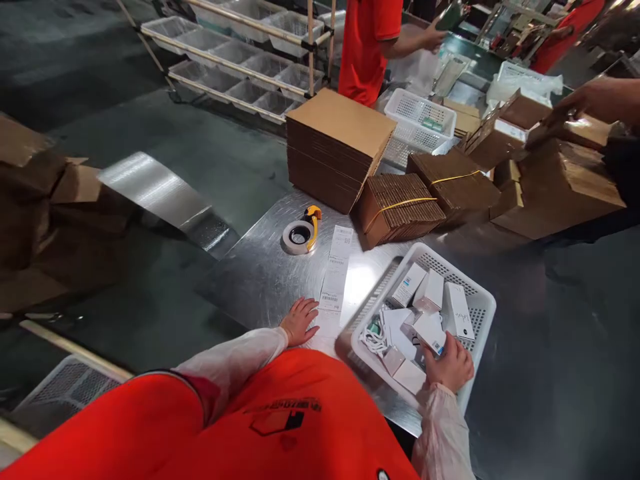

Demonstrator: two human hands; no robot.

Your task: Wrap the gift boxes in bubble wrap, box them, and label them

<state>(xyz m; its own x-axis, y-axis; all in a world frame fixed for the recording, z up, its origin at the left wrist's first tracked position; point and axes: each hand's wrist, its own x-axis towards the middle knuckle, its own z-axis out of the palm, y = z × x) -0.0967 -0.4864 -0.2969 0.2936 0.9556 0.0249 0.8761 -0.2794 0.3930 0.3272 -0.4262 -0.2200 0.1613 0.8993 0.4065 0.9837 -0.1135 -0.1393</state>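
On my table (250, 277): tape roll (299, 238), one; label strip (336, 267), one; tall cardboard stack (336, 150), one; banded bundles (400, 212), two. Near right, basket (489, 308), one; white boxes (459, 311), at least five.

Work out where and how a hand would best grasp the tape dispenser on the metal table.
Probably by the yellow handle, pinched from above and the right: it curves along that side of the flat-lying tape roll. I would avoid the orange head, which may have a cutting edge.

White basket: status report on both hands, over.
Right hand gripping white box in basket. Left hand open on table, beside label strip. Other boxes crowd the gripped one.
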